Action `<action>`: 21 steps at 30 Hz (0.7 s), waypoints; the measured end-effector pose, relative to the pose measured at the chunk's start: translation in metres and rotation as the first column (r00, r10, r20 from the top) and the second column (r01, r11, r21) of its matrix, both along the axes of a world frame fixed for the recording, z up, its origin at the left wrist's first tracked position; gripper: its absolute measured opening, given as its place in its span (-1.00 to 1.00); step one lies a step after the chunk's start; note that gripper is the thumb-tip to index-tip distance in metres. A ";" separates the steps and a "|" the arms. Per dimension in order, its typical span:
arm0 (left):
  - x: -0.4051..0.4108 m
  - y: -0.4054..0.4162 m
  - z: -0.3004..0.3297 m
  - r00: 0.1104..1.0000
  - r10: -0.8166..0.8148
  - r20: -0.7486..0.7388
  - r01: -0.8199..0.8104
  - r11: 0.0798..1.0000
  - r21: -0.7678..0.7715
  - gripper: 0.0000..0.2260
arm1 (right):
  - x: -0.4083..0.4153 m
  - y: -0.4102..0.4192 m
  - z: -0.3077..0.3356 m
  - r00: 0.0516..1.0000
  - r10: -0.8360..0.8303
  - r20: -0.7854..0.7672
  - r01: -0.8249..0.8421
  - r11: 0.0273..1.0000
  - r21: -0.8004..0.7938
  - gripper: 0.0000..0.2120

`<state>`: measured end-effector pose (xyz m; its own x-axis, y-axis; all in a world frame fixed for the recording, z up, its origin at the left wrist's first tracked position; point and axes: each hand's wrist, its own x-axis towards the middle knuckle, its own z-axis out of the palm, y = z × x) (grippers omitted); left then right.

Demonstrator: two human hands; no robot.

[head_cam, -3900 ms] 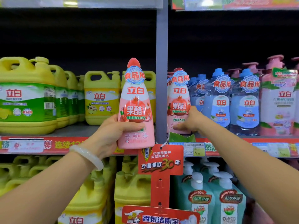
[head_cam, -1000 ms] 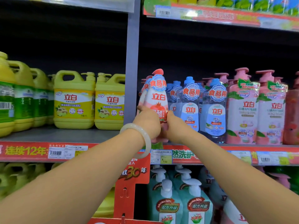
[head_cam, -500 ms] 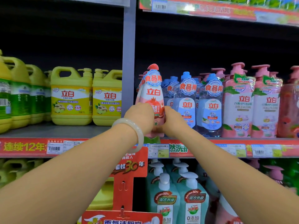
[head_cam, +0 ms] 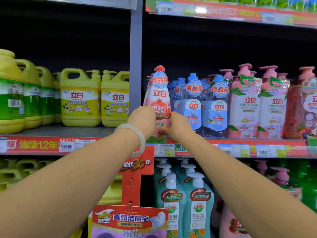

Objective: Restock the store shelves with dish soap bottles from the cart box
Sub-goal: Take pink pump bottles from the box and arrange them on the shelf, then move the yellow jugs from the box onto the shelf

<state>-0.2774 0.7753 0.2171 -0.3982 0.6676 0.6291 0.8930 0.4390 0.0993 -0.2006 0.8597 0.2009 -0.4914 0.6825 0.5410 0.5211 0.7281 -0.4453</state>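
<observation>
A pink dish soap bottle with a red cap stands upright at the left end of the right-hand shelf, just right of the grey upright post. My left hand, with a pale bangle on its wrist, grips the bottle's left side low down. My right hand grips its right side at the same height. More pink bottles stand behind it, mostly hidden. Blue dish soap bottles stand right beside it.
Yellow jugs fill the left shelf bay. Pink pump bottles stand further right. Teal pump bottles sit on the shelf below. A red hanging sign strip dangles in front of the post.
Since 3.9 s ago my left hand carried the pink bottle rightward onto the shelf in front of the other pink one. Over the last second both hands stay on it and the view shifts slightly.
</observation>
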 end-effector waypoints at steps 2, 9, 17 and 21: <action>-0.004 -0.007 -0.001 0.999 -0.034 -0.003 0.034 0.999 0.037 -0.85 | 0.003 -0.003 0.001 0.998 -0.052 0.024 0.051 0.997 0.057 -0.56; -0.027 -0.057 -0.016 0.994 -0.065 -0.090 0.085 0.966 0.245 -0.70 | 0.001 -0.066 -0.008 0.991 0.129 0.038 -0.133 0.888 0.441 -0.72; -0.090 -0.146 -0.122 0.947 0.316 -0.060 -0.322 0.929 -0.184 -0.49 | -0.086 -0.133 -0.092 0.848 0.380 0.369 -0.499 0.806 0.319 -0.62; -0.118 -0.228 -0.183 0.847 0.528 0.067 -0.467 0.798 -0.381 -0.52 | -0.133 -0.205 -0.142 0.686 0.502 0.527 -0.664 0.728 0.170 -0.57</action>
<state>-0.3953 0.5473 0.0345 -0.8090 0.5059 0.2993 0.5258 0.8504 -0.0161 -0.3332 0.6550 0.0590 -0.9514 -0.0023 0.3078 0.0066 0.9996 0.0280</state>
